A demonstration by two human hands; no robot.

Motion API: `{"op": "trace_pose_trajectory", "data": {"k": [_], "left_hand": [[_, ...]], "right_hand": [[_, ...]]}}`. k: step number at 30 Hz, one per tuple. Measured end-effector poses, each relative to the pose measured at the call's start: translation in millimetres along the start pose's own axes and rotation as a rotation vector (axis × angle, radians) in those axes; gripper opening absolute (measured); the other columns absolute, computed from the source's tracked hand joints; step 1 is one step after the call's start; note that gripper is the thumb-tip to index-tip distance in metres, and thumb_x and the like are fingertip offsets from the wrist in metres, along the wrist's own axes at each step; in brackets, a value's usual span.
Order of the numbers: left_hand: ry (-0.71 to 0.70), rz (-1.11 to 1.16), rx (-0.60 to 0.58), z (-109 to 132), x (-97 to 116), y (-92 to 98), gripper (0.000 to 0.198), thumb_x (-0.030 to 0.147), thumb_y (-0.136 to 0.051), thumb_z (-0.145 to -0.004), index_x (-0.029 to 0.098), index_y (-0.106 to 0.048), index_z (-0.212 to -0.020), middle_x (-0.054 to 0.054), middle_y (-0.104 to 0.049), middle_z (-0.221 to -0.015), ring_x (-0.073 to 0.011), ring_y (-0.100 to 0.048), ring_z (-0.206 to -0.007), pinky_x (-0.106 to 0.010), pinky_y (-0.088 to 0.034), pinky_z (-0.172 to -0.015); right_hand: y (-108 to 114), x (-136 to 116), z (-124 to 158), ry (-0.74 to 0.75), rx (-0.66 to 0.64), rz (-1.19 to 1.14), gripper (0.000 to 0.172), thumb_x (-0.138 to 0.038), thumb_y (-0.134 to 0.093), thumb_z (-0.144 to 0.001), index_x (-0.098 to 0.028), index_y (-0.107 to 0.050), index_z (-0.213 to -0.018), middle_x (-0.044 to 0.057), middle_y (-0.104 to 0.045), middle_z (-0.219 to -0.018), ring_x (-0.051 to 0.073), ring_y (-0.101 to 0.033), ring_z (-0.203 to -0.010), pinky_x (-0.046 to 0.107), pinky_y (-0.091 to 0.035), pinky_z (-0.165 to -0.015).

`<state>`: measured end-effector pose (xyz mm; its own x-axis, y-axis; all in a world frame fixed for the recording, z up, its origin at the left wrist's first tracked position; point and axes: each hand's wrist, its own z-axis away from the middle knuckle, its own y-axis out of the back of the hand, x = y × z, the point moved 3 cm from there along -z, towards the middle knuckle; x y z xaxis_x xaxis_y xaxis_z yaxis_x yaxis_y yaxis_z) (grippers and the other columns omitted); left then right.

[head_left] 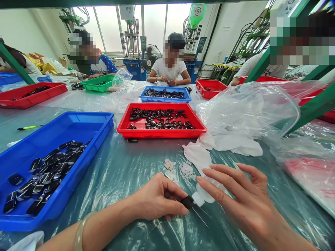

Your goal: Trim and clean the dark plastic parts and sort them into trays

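My left hand (159, 197) is closed, with thumb and fingers pinching a small black plastic piece (186, 202). Two thin metal prongs (200, 217) stick out beside that piece toward the lower right; what they belong to is hidden by the hand. My right hand (243, 198) is open, fingers spread and nothing in them. Just left of its fingertips lies a white object with a squarish cap-like end (198, 199), partly covered by the hand. Beyond it are a crumpled white cloth (197, 157), a heap of tiny white bits (186, 170) and a pale lump (169, 164).
A blue tray (103, 120) with glossy black pieces stands at left. Ahead are a red tray (162, 134) and a smaller blue tray (164, 99), both holding black pieces. Clear plastic bags (248, 108) and a green post (314, 108) occupy the right. Several people sit around the table.
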<state>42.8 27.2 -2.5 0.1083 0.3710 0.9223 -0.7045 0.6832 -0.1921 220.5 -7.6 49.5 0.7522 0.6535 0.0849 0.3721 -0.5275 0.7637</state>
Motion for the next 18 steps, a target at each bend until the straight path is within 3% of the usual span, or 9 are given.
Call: {"op": "trace_pose_trajectory", "data": {"k": [9, 13, 15, 18], "left_hand": [[0.049, 0.05, -0.001, 0, 0, -0.9, 0.027, 0.024, -0.073, -0.059, 0.011, -0.071, -0.083, 0.001, -0.057, -0.056, -0.0055, -0.048, -0.046, -0.019, -0.045, -0.049], [0.067, 0.085, -0.001, 0, 1, -2.8, 0.024, 0.022, -0.073, -0.059, 0.01, -0.071, -0.079, 0.0, -0.058, -0.056, -0.0069, -0.051, -0.049, -0.019, -0.044, -0.052], [0.071, 0.103, 0.006, 0, 1, -3.5, 0.021, 0.021, -0.072, -0.059, 0.01, -0.07, -0.076, -0.001, -0.059, -0.056, -0.0078, -0.053, -0.05, -0.02, -0.043, -0.053], [0.053, 0.105, 0.022, -1, 0, -2.7, 0.019, 0.019, -0.072, -0.058, 0.01, -0.071, -0.074, -0.001, -0.059, -0.055, -0.0078, -0.051, -0.051, -0.019, -0.041, -0.052]], "right_hand": [[-2, 4, 2, -0.06, -0.023, -0.015, 0.031, -0.013, -0.035, -0.091, -0.028, -0.059, -0.103, 0.003, -0.066, -0.102, 0.018, -0.056, -0.101, 0.044, -0.027, -0.091], [-4, 16, 7, -0.099, -0.055, 0.0, 0.031, -0.008, -0.041, -0.085, -0.026, -0.056, -0.105, 0.005, -0.065, -0.1, 0.02, -0.059, -0.095, 0.042, -0.034, -0.084], [-4, 28, 13, -0.192, -0.056, -0.024, 0.028, -0.013, -0.047, -0.083, -0.026, -0.056, -0.107, 0.005, -0.066, -0.099, 0.02, -0.061, -0.092, 0.04, -0.038, -0.082], [-4, 53, 29, -0.472, -0.027, -0.087, 0.025, -0.026, -0.059, -0.078, -0.025, -0.057, -0.103, 0.006, -0.067, -0.097, 0.022, -0.063, -0.087, 0.034, -0.046, -0.074]]}}
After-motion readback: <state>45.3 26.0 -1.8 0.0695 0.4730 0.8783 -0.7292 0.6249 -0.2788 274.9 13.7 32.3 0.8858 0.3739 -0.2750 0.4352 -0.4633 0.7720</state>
